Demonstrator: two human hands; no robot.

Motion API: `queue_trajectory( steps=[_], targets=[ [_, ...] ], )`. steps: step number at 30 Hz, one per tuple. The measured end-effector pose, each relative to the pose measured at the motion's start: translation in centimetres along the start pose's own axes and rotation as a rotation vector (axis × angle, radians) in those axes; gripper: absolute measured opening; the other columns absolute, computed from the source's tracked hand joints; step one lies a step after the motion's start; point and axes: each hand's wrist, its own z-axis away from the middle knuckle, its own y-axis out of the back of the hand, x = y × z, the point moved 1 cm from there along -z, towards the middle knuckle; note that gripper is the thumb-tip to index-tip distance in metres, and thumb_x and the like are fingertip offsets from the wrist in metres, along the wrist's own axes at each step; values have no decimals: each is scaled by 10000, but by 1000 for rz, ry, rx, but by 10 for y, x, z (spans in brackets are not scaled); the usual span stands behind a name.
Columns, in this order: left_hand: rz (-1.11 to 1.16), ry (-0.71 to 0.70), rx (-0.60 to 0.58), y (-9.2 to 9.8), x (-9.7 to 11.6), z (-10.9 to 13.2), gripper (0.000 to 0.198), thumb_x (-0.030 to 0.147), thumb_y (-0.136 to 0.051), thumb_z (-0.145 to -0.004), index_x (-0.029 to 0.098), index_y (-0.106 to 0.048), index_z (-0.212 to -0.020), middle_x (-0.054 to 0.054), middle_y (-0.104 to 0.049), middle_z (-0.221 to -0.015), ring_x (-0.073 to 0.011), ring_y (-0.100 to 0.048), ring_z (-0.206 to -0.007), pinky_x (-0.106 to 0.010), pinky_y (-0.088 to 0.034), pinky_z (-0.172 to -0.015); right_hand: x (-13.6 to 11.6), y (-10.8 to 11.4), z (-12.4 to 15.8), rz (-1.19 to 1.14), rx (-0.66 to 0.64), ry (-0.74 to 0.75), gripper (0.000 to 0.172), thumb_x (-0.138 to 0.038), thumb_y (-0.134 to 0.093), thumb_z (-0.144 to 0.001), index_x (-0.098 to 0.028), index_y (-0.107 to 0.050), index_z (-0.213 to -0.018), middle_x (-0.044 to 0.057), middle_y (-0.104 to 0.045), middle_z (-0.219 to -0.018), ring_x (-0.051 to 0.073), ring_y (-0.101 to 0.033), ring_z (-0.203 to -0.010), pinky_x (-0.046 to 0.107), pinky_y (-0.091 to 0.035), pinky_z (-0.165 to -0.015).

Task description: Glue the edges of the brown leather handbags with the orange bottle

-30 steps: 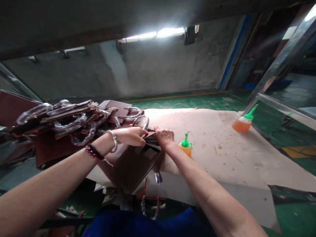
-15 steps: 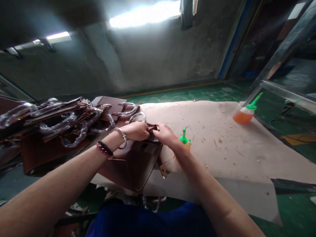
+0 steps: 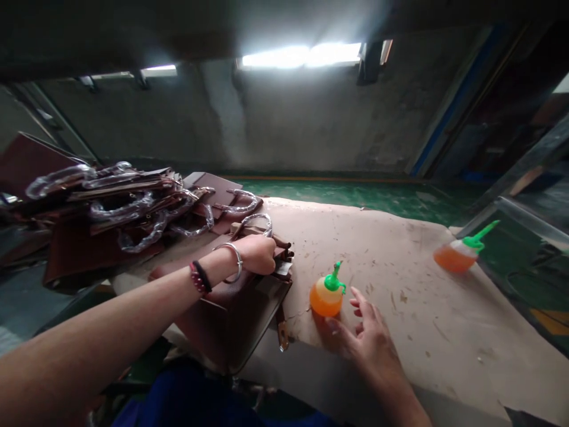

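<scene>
The right hand [image 3: 373, 338] has left the mouth of the bag [image 3: 249, 314] and now hangs beside the bottle [image 3: 326, 296], which shows whole where the forearm partly hid it half a second ago. The left hand [image 3: 255, 254] stays at the bag's mouth.

The bottle stands upright on the desk [image 3: 368, 237], just right of the bag, its green spout pointing up with a slight lean to the right. From the right grip it lies to the left and a little farther off, its long axis rising across the gap between thumb and forefinger. The right hand is clearly the nearer one; the left is over on the bag. The right grip is loosely spread, fingers half bent, with nothing in it. The thumb reaches toward the bottle's base, but whether it touches I cannot tell.

The left grip is curled down, its fingertips hidden, so I cannot tell how firmly it is closed or what it pinches. Under it the bag rests with its near end jutting past the front edge of the desk; a strap [image 3: 283, 335] with a metal end hangs at its right side. A wrapped handle [image 3: 269, 224] arches just beyond the left hand.

Farther left lies a pile of bags [image 3: 66, 255]; well to the right stands a second bottle [image 3: 456, 255].
</scene>
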Motion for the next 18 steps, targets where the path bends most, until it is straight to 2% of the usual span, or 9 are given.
queue_trajectory(
  steps=[5,8,10,12,14,15,17,18],
  targets=[
    [14,7,26,-2,-4,2,289,221,-520,-655,181,-694,-882,-88,-688,-899,-210,-628,-766,-227,-392,-532,-12,-27,-17,-139,16,2,678,-626,-646,-646,-147,-600,-1123,162,-598,-1045,371,-519,-1007,566,-411,-902],
    [19,4,54,-3,-5,2,425,214,-521,-678,229,-664,-1078,-93,-684,-973,-252,-633,-840,-269,-458,-635,-18,-34,-23,-193,15,9,623,-588,-652,-639,-153,-574,-1079,158,-589,-1014,376,-514,-1000,570,-409,-894],
    [-1,-23,58,-4,1,4,584,197,-528,-705,292,-539,-1281,-111,-657,-1088,-283,-629,-913,-323,-487,-727,-23,-32,-23,-240,15,-1,578,-557,-643,-656,-161,-531,-1061,135,-593,-947,344,-554,-932,530,-455,-841],
    [-37,-68,51,-6,9,8,673,145,-527,-724,340,-438,-1362,-138,-588,-1226,-287,-628,-939,-357,-494,-779,-30,-25,-18,-281,20,-10,502,-512,-623,-690,-180,-483,-1039,86,-593,-863,274,-596,-787,435,-516,-724],
    [-67,-118,52,-15,13,11,683,65,-515,-702,357,-492,-1319,-152,-514,-1321,-281,-635,-920,-373,-493,-793,-38,-17,-9,-307,31,-5,412,-462,-596,-707,-205,-446,-991,22,-576,-775,191,-579,-620,320,-523,-580],
    [-87,-131,66,-22,11,9,701,33,-497,-688,355,-502,-1310,-178,-487,-1343,-307,-633,-928,-405,-489,-790,-41,-15,-4,-314,41,5,390,-433,-590,-692,-212,-437,-975,-1,-563,-751,165,-562,-587,284,-516,-550],
    [-100,-146,142,-43,-2,-7,701,28,-483,-656,374,-544,-1262,-159,-485,-1353,-335,-610,-982,-439,-468,-814,-43,-15,0,-331,68,4,370,-365,-592,-651,-220,-424,-947,-30,-522,-724,138,-541,-566,241,-502,-510],
    [-97,-167,172,-54,-10,-20,667,58,-503,-639,383,-585,-1216,-138,-503,-1338,-338,-605,-966,-451,-455,-811,-41,-16,0,-431,63,-12,389,-315,-610,-619,-222,-417,-944,-31,-510,-734,136,-531,-575,241,-497,-509]
  ],
)
